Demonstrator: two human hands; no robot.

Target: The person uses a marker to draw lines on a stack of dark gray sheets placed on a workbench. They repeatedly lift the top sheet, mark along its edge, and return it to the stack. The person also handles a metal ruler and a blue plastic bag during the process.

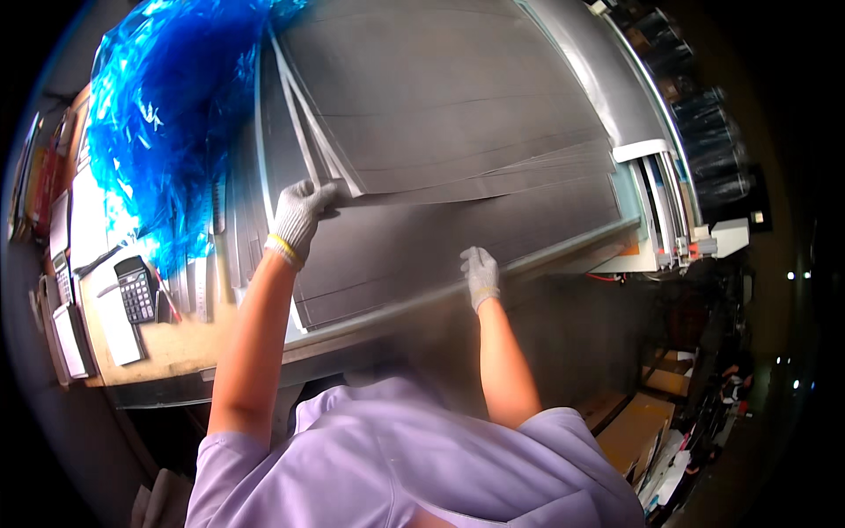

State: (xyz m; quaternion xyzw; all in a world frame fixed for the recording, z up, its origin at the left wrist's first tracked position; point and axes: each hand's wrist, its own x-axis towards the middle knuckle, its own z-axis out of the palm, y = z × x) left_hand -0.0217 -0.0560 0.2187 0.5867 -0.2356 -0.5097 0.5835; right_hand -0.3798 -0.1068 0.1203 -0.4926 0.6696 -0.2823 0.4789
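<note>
My left hand [302,216], in a white knit glove, grips the near left corner of a stack of large grey sheets [440,114] and lifts that corner off the pile. Several sheet edges fan out just above my fingers. My right hand [481,275], also gloved, rests on the near edge of a lower grey sheet [493,238] at the front rim of the work table [370,324]. The sheets cover most of the table and run away from me to the upper right.
Crumpled blue plastic film [163,114] lies heaped at the left. A black calculator [135,288] and papers sit on a wooden bench [167,348]. A machine carriage [678,229] stands at the table's right end. Cardboard boxes [634,431] lie on the floor at lower right.
</note>
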